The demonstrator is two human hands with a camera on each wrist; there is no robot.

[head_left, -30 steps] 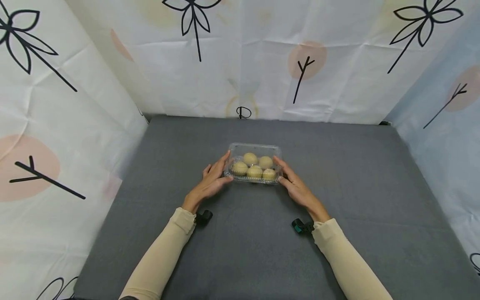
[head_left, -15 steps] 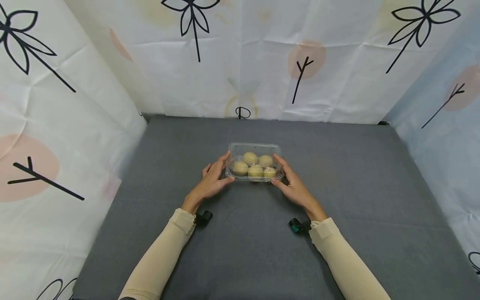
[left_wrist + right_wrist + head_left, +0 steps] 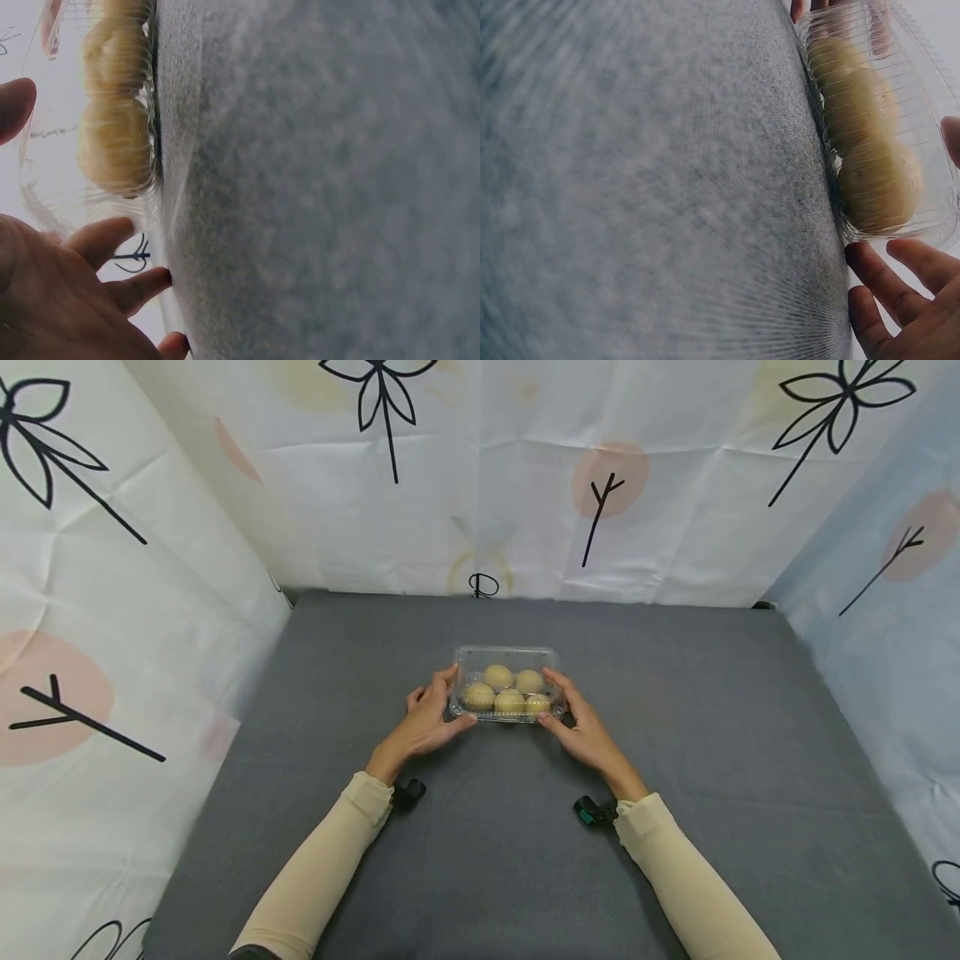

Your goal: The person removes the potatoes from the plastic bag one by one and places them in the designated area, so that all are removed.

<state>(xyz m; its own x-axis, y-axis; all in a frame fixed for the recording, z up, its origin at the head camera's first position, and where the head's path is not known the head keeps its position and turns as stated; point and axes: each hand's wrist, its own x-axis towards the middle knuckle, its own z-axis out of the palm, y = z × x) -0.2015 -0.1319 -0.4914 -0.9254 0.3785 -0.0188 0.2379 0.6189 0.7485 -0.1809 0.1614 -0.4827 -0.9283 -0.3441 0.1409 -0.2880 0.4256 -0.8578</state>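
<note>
A clear plastic clamshell box [image 3: 507, 655] sits on the grey tabletop, closed, with several pale yellow round pieces [image 3: 498, 677] inside; their exact kind is unclear. My left hand [image 3: 424, 720] holds its left end, thumb over the front edge, fingers along the side. At the other end, my right hand [image 3: 591, 733] holds it the same way, its thumb at the front right. The left wrist view shows the left fingers [image 3: 139, 291] spread beside the box, low against the table. Right fingers [image 3: 889, 281] also reach down beside the box wall in the right wrist view.
A grey cloth-covered table [image 3: 480, 860] spreads around the box. White printed curtains [image 3: 480, 477] hang behind it and along both sides. A small black camera is strapped on each wrist.
My right thumb has slid left from the box's corner along its front edge. The left thumb has moved slightly right over the front edge. The box stays nearly in place.
</note>
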